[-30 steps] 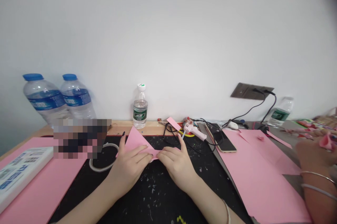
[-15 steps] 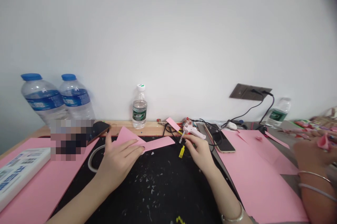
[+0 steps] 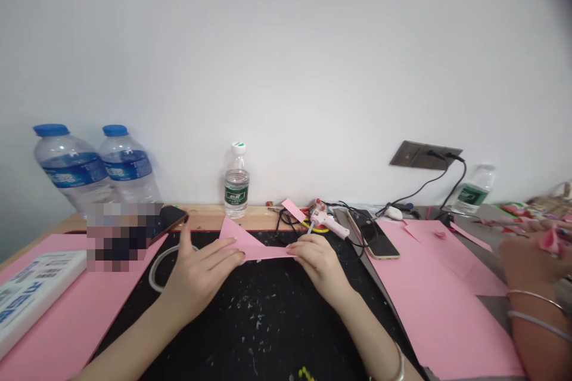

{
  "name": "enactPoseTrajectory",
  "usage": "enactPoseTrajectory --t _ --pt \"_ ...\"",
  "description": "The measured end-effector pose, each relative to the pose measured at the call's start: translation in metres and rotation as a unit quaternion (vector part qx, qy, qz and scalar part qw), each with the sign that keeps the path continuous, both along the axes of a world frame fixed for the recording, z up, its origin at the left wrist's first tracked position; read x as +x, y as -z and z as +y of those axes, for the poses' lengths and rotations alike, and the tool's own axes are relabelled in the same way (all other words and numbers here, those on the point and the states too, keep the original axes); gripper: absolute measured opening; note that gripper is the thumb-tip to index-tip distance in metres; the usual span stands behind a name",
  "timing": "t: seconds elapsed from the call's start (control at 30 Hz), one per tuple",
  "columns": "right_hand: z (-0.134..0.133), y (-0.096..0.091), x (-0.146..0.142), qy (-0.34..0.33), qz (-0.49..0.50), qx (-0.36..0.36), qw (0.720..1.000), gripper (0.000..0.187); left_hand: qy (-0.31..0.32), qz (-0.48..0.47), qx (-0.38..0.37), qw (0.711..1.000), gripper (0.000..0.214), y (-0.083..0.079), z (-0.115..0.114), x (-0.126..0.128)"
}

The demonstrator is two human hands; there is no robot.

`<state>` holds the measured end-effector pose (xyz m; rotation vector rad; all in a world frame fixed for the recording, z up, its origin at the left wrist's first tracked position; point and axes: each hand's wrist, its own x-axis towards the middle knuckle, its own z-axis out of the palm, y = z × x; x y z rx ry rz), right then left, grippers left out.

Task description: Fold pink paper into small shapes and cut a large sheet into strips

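A folded sheet of pink paper [image 3: 250,247] lies flat on the black cutting mat [image 3: 263,333], with a pointed flap rising toward the wall. My left hand [image 3: 201,268] rests on its left part, fingers extended and pressing it down. My right hand [image 3: 318,263] has curled fingers on the paper's right tip. A white-and-pink hot glue gun [image 3: 326,223] lies just beyond my right hand, and its cord runs behind the mat.
Pink sheets [image 3: 438,291] lie to the right, and another [image 3: 58,303] lies left under a white box [image 3: 36,291]. Phones [image 3: 373,238] sit nearby. A co-worker's hands [image 3: 531,256] work at far right. Water bottles [image 3: 236,181] stand along the wall.
My right hand has moved from near the glue gun back onto the paper's right tip. The paper's flap now lies tighter, and the small yellow piece no longer shows.
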<state>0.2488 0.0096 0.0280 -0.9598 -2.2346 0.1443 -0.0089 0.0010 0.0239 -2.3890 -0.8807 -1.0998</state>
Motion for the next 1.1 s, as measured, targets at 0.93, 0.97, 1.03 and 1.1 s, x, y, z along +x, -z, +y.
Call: enactPoseTrajectory --t 0.93,0.97,1.03,1.1 --pt "-0.005 0.007 -0.011 -0.03 0.483 -0.517 0.706 0.033 0.097 -0.521 -0.557 0.639 0.024 -0.002 0.015 -0.016" --pt "-0.007 0.005 -0.012 -0.055 0.486 -0.548 0.678 0.04 0.102 -0.516 -0.565 0.636 0.024 -0.002 0.015 -0.016" --pt "-0.011 -0.002 -0.014 -0.129 0.453 -0.62 0.628 0.058 0.107 -0.506 -0.579 0.63 0.022 0.0 0.017 -0.018" --pt "-0.016 -0.014 -0.017 -0.192 0.374 -0.681 0.6 0.08 0.103 -0.497 -0.587 0.631 0.021 0.004 0.02 -0.02"
